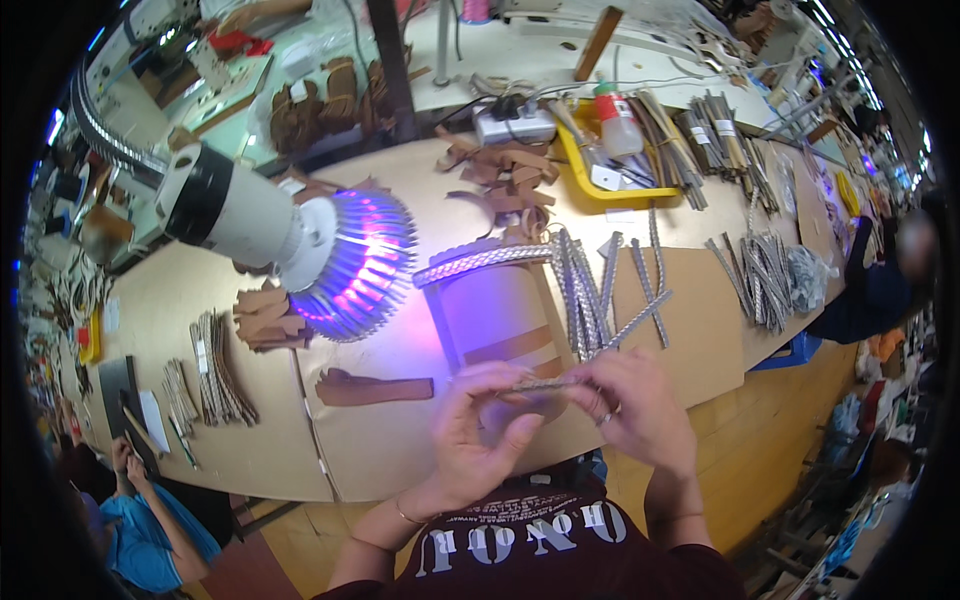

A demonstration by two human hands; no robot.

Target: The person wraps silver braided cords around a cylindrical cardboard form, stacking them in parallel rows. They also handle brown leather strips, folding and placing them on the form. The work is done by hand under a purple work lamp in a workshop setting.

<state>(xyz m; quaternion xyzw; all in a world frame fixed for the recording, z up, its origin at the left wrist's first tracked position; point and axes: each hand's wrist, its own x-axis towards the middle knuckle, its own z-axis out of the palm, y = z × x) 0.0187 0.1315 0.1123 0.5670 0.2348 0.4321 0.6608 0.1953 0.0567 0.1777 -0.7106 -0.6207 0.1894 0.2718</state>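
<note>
Close to my body, my left hand [475, 430] and my right hand [630, 405] pinch a thin braided strip [545, 384] between them. Its far side is partly covered by my fingers. Just beyond them stands a tan rounded form [490, 315], with a silver braided strap [480, 262] lying across its far edge. Right of the form lies a bunch of silver braided straps [580, 295]. One slanting strap [640, 318] runs down toward my right hand; whether it joins the held strip I cannot tell. Brown leather pieces [375, 388] rest left of my left hand.
A lamp with a finned head [355, 265] hangs over the table's left half. Brown strips [510, 175] lie behind the form. A yellow tray [625, 192] holds a bottle [618, 125]. More braided straps [768, 290] lie at right. Another person's hands [130, 465] are at lower left.
</note>
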